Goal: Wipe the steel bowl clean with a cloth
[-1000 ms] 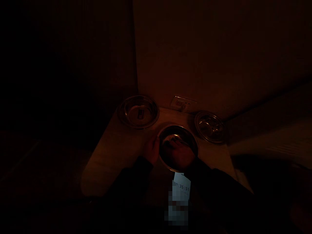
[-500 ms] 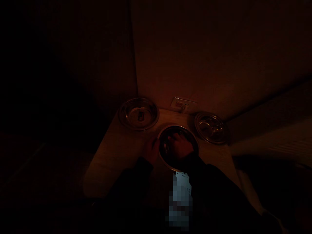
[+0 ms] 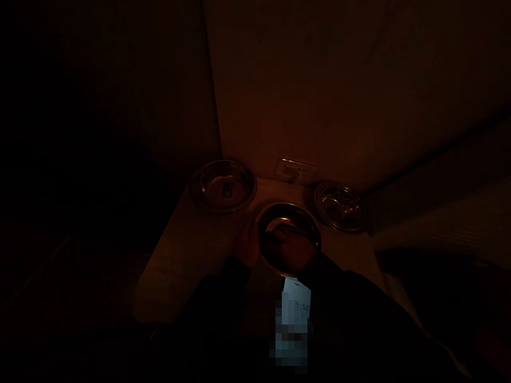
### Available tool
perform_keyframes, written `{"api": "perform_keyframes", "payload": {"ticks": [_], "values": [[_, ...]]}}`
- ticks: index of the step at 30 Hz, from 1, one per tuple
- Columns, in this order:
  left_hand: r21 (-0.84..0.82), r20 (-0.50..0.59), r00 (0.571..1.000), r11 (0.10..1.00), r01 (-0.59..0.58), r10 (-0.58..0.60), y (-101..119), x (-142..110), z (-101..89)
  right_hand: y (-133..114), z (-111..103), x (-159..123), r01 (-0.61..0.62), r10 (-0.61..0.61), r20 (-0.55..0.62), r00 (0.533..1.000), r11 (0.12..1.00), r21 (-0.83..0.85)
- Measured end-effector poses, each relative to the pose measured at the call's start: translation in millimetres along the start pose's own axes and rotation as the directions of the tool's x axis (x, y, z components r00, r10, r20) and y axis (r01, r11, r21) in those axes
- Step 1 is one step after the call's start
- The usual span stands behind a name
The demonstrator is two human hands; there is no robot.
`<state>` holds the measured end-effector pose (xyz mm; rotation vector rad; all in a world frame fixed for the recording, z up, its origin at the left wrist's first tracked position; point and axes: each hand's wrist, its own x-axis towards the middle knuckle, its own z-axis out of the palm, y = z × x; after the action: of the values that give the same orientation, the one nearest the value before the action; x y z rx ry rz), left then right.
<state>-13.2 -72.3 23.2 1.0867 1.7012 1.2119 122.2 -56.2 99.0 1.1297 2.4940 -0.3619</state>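
Note:
The scene is very dark. A round metal bowl stands on the small wooden table in front of me. My left hand is at the bowl's left rim, its fingers closed against the edge. Inside the bowl is my right hand, reaching in over the near right rim. Its fingers are lost in shadow, so I cannot see whether they hold anything. A dark, thin shape shows just beyond the right knuckles; its kind is unclear. The bowl's other contents are too dark to make out.
At the back left of the table is a metal dish with a small dark rectangular item in it. Another metal dish stands back right with shiny pieces inside. A wall socket lies behind. A lit screen glows nearest me.
My right hand has shifted down and toward the near side within the bowl, uncovering more of its far inside. The left hand stays at the rim. The view has moved slightly.

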Motion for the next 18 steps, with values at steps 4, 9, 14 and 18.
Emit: {"api": "perform_keyframes", "payload": {"ticks": [4,9,14,18], "values": [[-0.02,0.018,1.0,1.0,0.019,-0.019,2,1,0.4,5,0,-6,0.053,-0.053,0.04,0.998,0.999,0.006],[-0.029,0.001,1.0,1.0,0.004,-0.004,1,3,0.4,3,5,5,-0.034,0.034,-0.02,0.999,0.999,0.003],[-0.028,0.035,0.999,0.999,-0.03,0.031,-4,4,-0.6,2,5,24,-0.181,0.181,-0.095,0.979,0.983,0.01],[-0.022,0.01,0.999,0.999,-0.031,0.031,-4,3,-0.1,2,4,25,-0.158,0.16,-0.091,0.983,0.987,0.023]]}}
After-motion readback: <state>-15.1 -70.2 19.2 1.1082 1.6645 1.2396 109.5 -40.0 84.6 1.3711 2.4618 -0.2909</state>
